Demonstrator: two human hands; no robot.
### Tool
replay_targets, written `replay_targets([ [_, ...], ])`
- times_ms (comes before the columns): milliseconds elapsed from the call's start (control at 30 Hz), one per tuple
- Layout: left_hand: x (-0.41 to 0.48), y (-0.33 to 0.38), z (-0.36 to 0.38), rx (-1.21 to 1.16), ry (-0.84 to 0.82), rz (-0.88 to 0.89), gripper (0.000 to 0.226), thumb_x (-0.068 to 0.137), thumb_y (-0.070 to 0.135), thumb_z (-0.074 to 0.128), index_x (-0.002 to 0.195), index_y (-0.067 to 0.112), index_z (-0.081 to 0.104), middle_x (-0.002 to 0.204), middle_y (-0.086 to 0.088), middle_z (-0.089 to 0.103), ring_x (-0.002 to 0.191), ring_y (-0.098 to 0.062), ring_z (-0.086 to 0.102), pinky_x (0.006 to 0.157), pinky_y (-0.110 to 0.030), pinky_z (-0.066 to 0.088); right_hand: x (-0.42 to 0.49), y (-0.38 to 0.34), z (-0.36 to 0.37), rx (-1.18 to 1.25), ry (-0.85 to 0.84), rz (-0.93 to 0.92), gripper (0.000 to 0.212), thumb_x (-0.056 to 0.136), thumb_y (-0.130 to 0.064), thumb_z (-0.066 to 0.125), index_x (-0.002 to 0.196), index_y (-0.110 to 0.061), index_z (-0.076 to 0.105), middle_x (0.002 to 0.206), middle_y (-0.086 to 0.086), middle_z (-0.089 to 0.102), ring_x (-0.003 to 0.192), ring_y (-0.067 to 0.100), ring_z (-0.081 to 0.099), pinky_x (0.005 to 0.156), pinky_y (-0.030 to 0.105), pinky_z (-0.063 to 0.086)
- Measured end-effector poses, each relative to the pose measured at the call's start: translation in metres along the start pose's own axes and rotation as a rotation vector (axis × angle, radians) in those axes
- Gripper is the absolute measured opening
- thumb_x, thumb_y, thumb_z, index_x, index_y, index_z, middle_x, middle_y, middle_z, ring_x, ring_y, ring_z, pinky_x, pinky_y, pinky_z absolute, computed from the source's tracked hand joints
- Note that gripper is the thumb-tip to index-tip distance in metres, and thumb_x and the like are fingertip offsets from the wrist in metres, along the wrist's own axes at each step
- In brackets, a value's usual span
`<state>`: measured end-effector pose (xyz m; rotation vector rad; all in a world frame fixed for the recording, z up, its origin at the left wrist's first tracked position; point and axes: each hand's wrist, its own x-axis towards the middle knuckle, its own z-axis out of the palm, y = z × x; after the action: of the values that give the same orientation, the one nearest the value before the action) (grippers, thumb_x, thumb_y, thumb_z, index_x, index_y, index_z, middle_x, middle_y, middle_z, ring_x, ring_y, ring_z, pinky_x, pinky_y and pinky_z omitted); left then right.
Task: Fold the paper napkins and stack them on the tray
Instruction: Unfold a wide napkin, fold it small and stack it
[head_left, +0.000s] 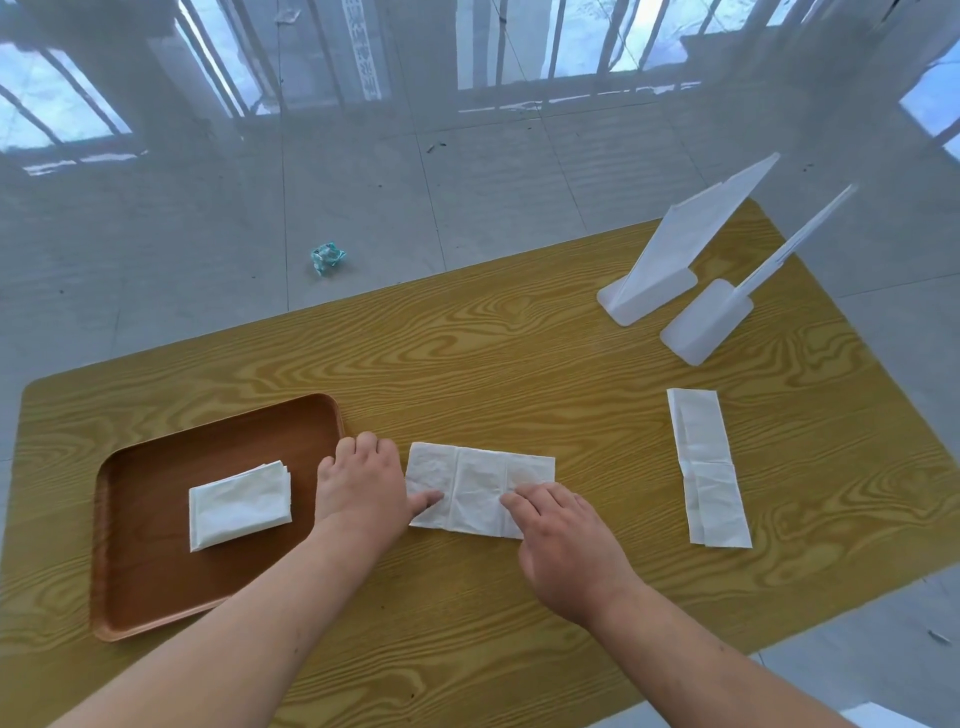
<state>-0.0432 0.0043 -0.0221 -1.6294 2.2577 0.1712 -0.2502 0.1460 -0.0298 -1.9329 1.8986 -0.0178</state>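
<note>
**Napkin pinned flat between both hands**

Wood-grain table (519, 338) fills my head view. My left hand (363, 486) and right hand (566, 540) lie open, fingertips pressing a creased napkin (478, 486) flat. Beside my left hand, the tray (156, 582) holds folded napkins (239, 504); right of my right hand lies another napkin strip (709, 467).

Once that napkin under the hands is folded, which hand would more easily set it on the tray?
Probably the left hand. It rests on the napkin's left end, right beside the tray, which lies to the person's left. The right hand is on the far side and would have to cross over.
</note>
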Motion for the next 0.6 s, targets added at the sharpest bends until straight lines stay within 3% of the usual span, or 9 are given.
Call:
replay_targets([
  [133, 0.005, 0.015, -0.004, -0.088, -0.067, -0.034, 0.08, 0.078, 0.087, 0.054, 0.124, 0.021, 0.058, 0.123, 0.001, 0.057, 0.116, -0.021, 0.05, 0.097, -0.038, 0.045, 0.0, -0.001, 0.002, 0.001, -0.028, 0.008, 0.057, 0.086, -0.021, 0.048, 0.143, -0.019, 0.05, 0.144, 0.003, 0.057, 0.132, 0.026, 0.05, 0.108, 0.043, 0.043],
  [233, 0.008, 0.019, -0.004, -0.233, -0.117, -0.042, 0.052, 0.082, 0.07, 0.067, 0.112, 0.028, 0.063, 0.116, 0.004, 0.059, 0.114, -0.022, 0.052, 0.095, -0.039, 0.048, -0.002, -0.003, 0.004, 0.01, -0.018, 0.017, 0.057, 0.086, -0.021, 0.046, 0.142, -0.019, 0.05, 0.145, 0.004, 0.056, 0.132, 0.026, 0.049, 0.108, 0.043, 0.043],
  [333, 0.008, 0.018, 0.001, -0.488, -0.162, -0.05, 0.021, 0.085, 0.038, 0.07, 0.099, 0.028, 0.058, 0.102, 0.006, 0.065, 0.096, -0.018, 0.06, 0.079, -0.038, 0.053, -0.003, -0.004, 0.005, 0.018, -0.003, 0.027, 0.056, 0.086, -0.021, 0.047, 0.141, -0.019, 0.052, 0.144, 0.003, 0.057, 0.131, 0.026, 0.05, 0.107, 0.043, 0.044],
  [433, 0.01, 0.015, 0.0, -0.74, -0.202, -0.201, 0.035, 0.082, 0.026, 0.072, 0.111, 0.026, 0.051, 0.093, 0.005, 0.065, 0.077, -0.014, 0.064, 0.06, -0.035, 0.053, -0.001, -0.004, 0.006, 0.04, -0.012, 0.035, 0.057, 0.087, -0.022, 0.043, 0.144, -0.02, 0.048, 0.146, 0.002, 0.053, 0.133, 0.025, 0.046, 0.109, 0.044, 0.042],
  [600, 0.016, 0.01, 0.001, -0.848, -0.265, -0.367, 0.065, 0.075, 0.045, 0.085, 0.123, 0.028, 0.044, 0.106, 0.004, 0.061, 0.082, -0.008, 0.058, 0.057, -0.029, 0.044, 0.001, -0.01, 0.007, 0.049, -0.022, 0.032, 0.06, 0.088, -0.024, 0.036, 0.148, -0.02, 0.043, 0.148, 0.002, 0.051, 0.132, 0.025, 0.045, 0.11, 0.042, 0.041],
])
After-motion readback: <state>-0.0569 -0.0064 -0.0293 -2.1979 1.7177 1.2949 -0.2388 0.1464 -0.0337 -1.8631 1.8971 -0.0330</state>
